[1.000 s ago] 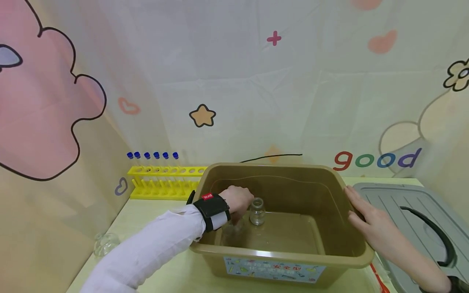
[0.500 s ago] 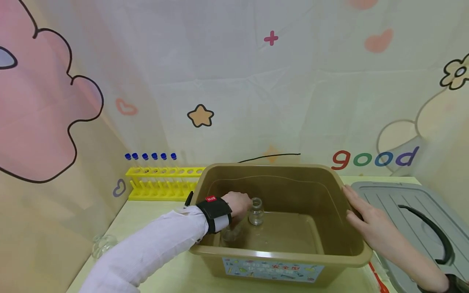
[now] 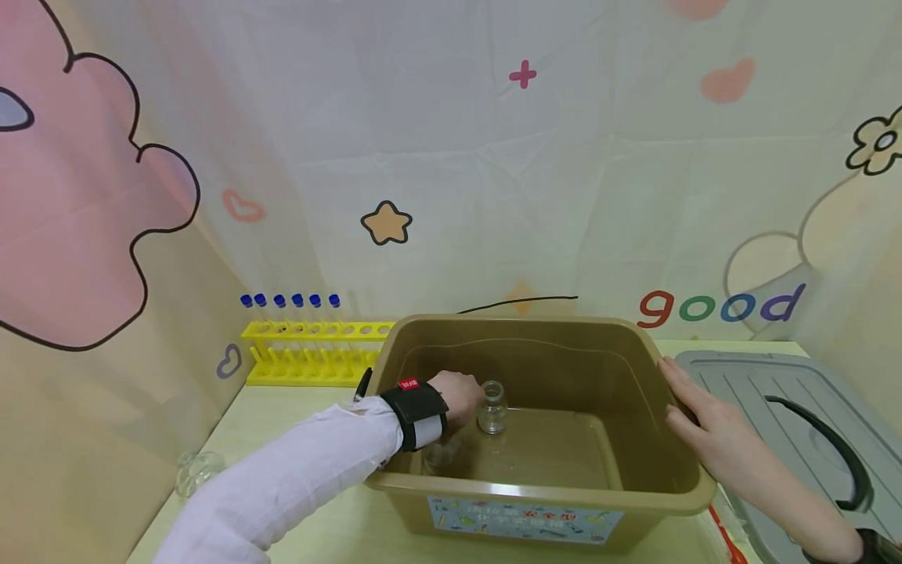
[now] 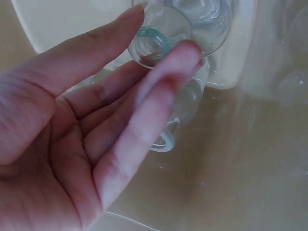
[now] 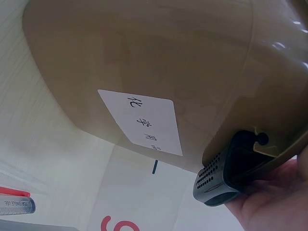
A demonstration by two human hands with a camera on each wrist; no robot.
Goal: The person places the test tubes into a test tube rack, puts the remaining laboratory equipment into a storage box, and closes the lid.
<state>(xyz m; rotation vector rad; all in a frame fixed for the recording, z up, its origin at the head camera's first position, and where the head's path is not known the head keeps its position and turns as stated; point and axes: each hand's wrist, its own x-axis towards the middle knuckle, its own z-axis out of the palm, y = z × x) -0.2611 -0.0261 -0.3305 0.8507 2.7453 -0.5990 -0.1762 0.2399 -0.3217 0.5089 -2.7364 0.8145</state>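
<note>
Inside a brown plastic bin (image 3: 564, 454), my left hand (image 3: 456, 394) reaches down at the left end. In the left wrist view its thumb and curled index finger hold a clear glass bottle (image 4: 166, 21) from both sides. More clear glassware, including a lying piece with an open mouth (image 4: 163, 143), is behind the fingers. A glass bottle (image 3: 492, 407) stands upright beside the hand in the head view. My right hand (image 3: 712, 423) grips the bin's right rim, thumb on the inner side; in the right wrist view it is next to a black latch handle (image 5: 216, 178).
A yellow test tube rack (image 3: 317, 352) with blue-capped tubes stands behind the bin on the left. Clear glassware (image 3: 199, 472) sits at the table's left edge. The grey lid (image 3: 747, 376) lies at right, near a red item (image 3: 729, 540). A patterned curtain hangs behind.
My left hand has sunk slightly lower in the bin. The whole head view has shifted a little. My right hand keeps its place on the rim.
</note>
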